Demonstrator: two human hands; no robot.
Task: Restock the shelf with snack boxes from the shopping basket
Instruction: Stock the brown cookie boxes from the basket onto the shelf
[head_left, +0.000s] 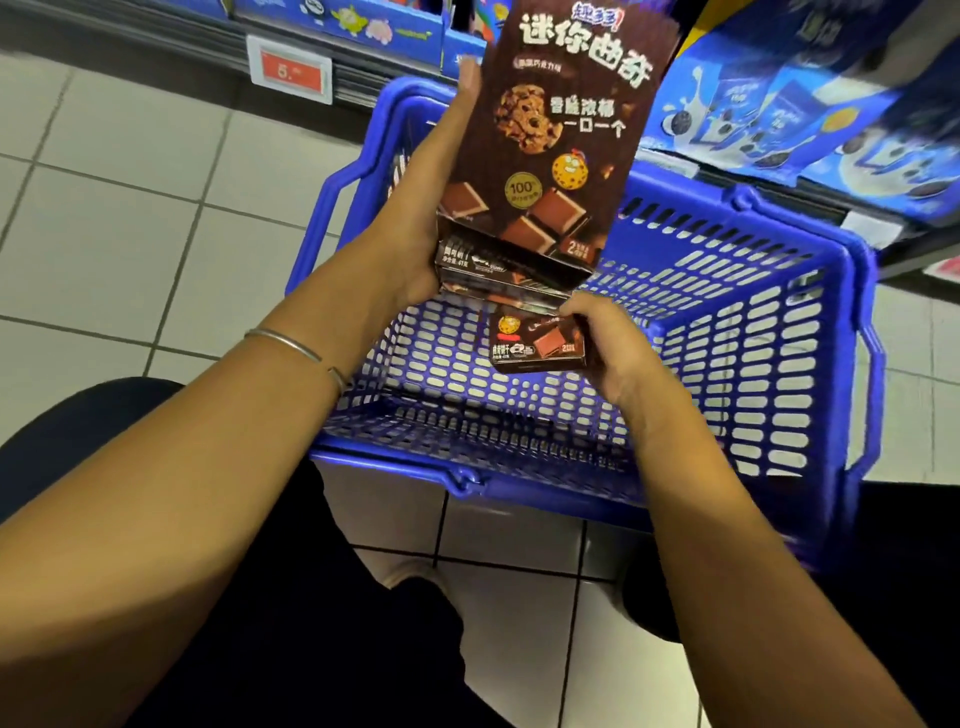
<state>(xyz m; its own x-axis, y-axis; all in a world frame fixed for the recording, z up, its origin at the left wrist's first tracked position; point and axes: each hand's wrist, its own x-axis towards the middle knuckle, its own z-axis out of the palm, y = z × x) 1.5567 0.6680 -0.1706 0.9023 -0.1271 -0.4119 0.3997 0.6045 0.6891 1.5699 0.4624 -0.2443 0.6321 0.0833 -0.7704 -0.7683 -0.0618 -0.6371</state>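
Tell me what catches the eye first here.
A stack of brown cookie boxes, gripped by the left hand, fills the top centre above the blue basket. Just below, the right hand holds a single brown box. Blue biscuit packs line the shelf at upper right.

Snack box (561, 135) — top edge cropped.
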